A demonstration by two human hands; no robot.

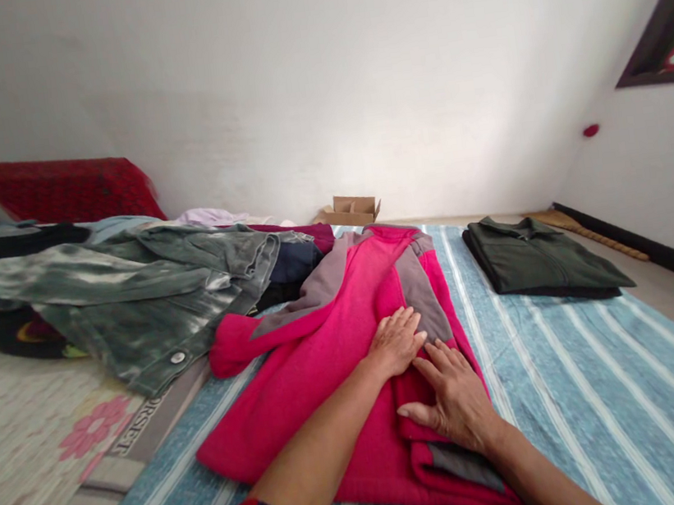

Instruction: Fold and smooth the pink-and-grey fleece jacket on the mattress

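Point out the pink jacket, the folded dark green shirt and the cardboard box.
pink jacket (324, 345): head view, on its flat pink body left of the hands.
folded dark green shirt (540, 263): head view, middle of its top face.
cardboard box (351, 211): head view, its front wall.

A blue striped sheet (578, 386) covers the bed. A pink jacket (339, 360) lies at its middle, a folded dark shirt (537, 259) by the far right edge, piled clothes (145, 303) along the left edge.
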